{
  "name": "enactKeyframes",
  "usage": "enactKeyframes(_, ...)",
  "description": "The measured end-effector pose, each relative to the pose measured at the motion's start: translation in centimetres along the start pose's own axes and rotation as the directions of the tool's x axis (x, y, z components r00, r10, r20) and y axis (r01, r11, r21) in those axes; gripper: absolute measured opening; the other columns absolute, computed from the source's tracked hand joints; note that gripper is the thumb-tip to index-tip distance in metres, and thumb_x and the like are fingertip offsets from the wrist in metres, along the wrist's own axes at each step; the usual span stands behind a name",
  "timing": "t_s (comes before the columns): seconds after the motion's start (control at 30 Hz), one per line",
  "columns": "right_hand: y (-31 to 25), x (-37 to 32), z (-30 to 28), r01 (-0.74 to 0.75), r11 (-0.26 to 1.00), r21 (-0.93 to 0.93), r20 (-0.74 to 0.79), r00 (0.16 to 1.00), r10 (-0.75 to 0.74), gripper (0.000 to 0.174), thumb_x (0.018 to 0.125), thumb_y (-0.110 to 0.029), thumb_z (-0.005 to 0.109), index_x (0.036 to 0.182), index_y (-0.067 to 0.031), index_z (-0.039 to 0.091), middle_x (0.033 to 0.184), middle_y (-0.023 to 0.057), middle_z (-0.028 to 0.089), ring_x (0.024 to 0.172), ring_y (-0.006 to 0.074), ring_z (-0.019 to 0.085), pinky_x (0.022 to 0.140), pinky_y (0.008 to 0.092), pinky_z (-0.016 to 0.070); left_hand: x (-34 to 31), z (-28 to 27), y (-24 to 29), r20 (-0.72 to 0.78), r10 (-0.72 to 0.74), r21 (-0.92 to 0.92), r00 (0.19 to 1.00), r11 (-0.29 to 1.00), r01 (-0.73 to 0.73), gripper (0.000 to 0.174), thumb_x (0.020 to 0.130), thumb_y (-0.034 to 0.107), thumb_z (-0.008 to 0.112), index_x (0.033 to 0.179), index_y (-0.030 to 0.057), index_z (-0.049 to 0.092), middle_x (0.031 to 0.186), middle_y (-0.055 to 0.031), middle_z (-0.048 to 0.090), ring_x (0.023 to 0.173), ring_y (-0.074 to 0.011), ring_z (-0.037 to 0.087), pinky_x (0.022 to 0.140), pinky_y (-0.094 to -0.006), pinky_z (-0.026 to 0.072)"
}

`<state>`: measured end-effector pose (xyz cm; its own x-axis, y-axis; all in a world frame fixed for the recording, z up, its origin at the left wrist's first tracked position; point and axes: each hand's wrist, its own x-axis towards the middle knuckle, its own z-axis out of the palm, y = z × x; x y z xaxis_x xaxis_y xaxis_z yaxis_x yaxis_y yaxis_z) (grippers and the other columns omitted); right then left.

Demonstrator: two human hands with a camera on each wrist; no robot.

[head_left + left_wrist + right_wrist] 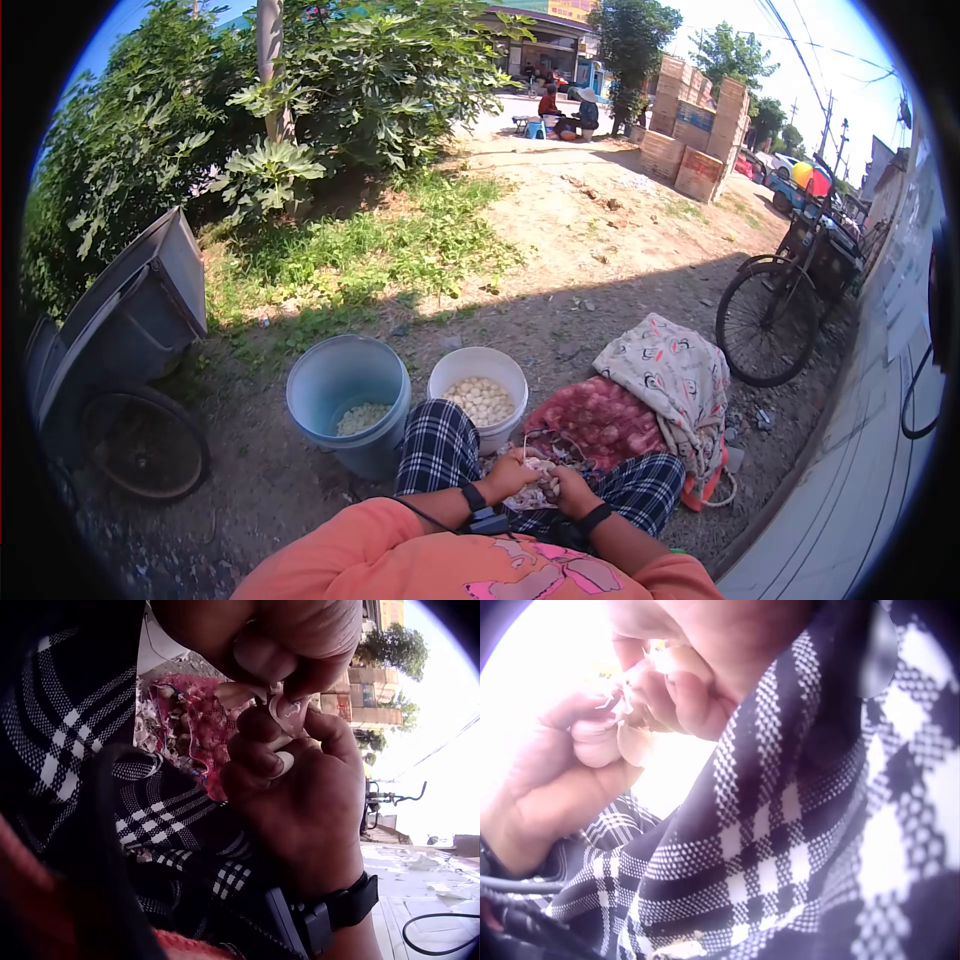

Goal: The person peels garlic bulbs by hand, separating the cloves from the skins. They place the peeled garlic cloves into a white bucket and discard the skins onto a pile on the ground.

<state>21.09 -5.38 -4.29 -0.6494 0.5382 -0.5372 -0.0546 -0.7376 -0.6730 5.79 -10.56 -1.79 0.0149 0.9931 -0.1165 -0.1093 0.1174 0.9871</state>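
Above the lap, both hands meet around a partly broken-apart head of garlic (596, 746). My left hand (512, 474) holds pinkish cloves between thumb and fingers. Coming in from the other side, my right hand (578, 493) pinches the garlic too, with a pale clove (283, 763) tucked among its curled fingers in the left wrist view. Papery skins stick out between the fingertips. Just beyond the knees stand a white bucket (521, 392) with peeled cloves in it and a blue-grey bucket (300, 385) holding fewer. A red mesh sack (595, 420) of garlic lies past the hands.
A patterned cloth (670, 370) covers part of the sack. To the left stands a metal cart (165, 290); a bicycle (768, 320) leans near the white wall (890, 480) at right. Wooden crates (695, 130) and seated people (570, 112) are farther off.
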Motion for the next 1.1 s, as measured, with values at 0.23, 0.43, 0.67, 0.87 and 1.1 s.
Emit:
enactKeyframes(0.23, -0.4, -0.1, 0.5, -0.068, 0.996, -0.061, 0.0, 0.998, 0.068, 0.016, 0.079, -0.025, 0.047, 0.078, -0.01, 0.052, 0.057, -0.0008, 0.046, 0.043, 0.0104, 0.04, 0.038, 0.0222, 0.0294, 1.9, -1.1, -4.8, -0.032, 0.152, 0.337, 0.988, 0.932, -0.132, 0.03, 0.065, 0.004, 0.06, 0.095, 0.0032, 0.055, 0.081, -0.003, 0.059, 0.074, -0.0088, 0.053, 0.066, -0.0228, 0.0431)
enactKeyframes(0.43, -0.9, -0.8, 1.4, -0.086, 0.988, -0.132, -0.036, 0.996, 0.082, 0.014, 0.078, -0.023, 0.05, 0.078, -0.0095, 0.053, 0.056, -0.0009, 0.047, 0.042, 0.01, 0.041, 0.037, 0.0224, 0.029, 0.5, -0.5, -1.9, 0.01, 0.235, 0.495, 0.972, 0.844, -0.209, 0.032, 0.063, 0.004, 0.062, 0.094, 0.0025, 0.055, 0.08, -0.004, 0.058, 0.073, -0.0097, 0.052, 0.066, -0.0231, 0.0424)
enactKeyframes(0.67, -0.4, 0.5, -0.1, -0.174, 0.985, -0.023, 0.078, 0.981, 0.175, 0.009, 0.069, -0.017, 0.048, 0.07, -0.0085, 0.05, 0.053, -0.0001, 0.045, 0.04, 0.0116, 0.039, 0.036, 0.0224, 0.0275, 0.1, -0.3, -0.3, 0.055, -0.084, -0.11, 0.995, 0.99, 0.089, 0.028, 0.064, 0.002, 0.059, 0.092, 0.0052, 0.055, 0.078, -0.0016, 0.056, 0.068, -0.0089, 0.051, 0.06, -0.0213, 0.0412)
enactKeyframes(0.87, 0.5, 1.3, -1.3, -0.222, 0.971, -0.09, 0.121, 0.965, 0.232, 0.007, 0.067, -0.011, 0.05, 0.071, -0.0055, 0.053, 0.052, 0.0021, 0.046, 0.037, 0.012, 0.038, 0.033, 0.0227, 0.0256, 0.6, -0.6, -1.5, -0.013, -0.138, -0.23, 0.99, 0.964, 0.131, 0.02, 0.064, 0.0, 0.057, 0.083, 0.0067, 0.055, 0.072, 0.0013, 0.053, 0.062, -0.006, 0.048, 0.054, -0.0195, 0.0381)
enactKeyframes(1.1, 0.9, 1.1, -0.6, -0.121, 0.897, -0.425, -0.08, 0.992, 0.096, 0.011, 0.065, -0.007, 0.055, 0.075, -0.0054, 0.055, 0.058, 0.0016, 0.05, 0.042, 0.0115, 0.043, 0.035, 0.0231, 0.0294, 0.8, -0.6, -1.7, -0.108, 0.099, 0.087, 0.989, 0.992, -0.09, 0.017, 0.063, 0.001, 0.058, 0.078, 0.008, 0.054, 0.063, 0.0022, 0.051, 0.056, -0.0065, 0.048, 0.05, -0.0208, 0.0384)
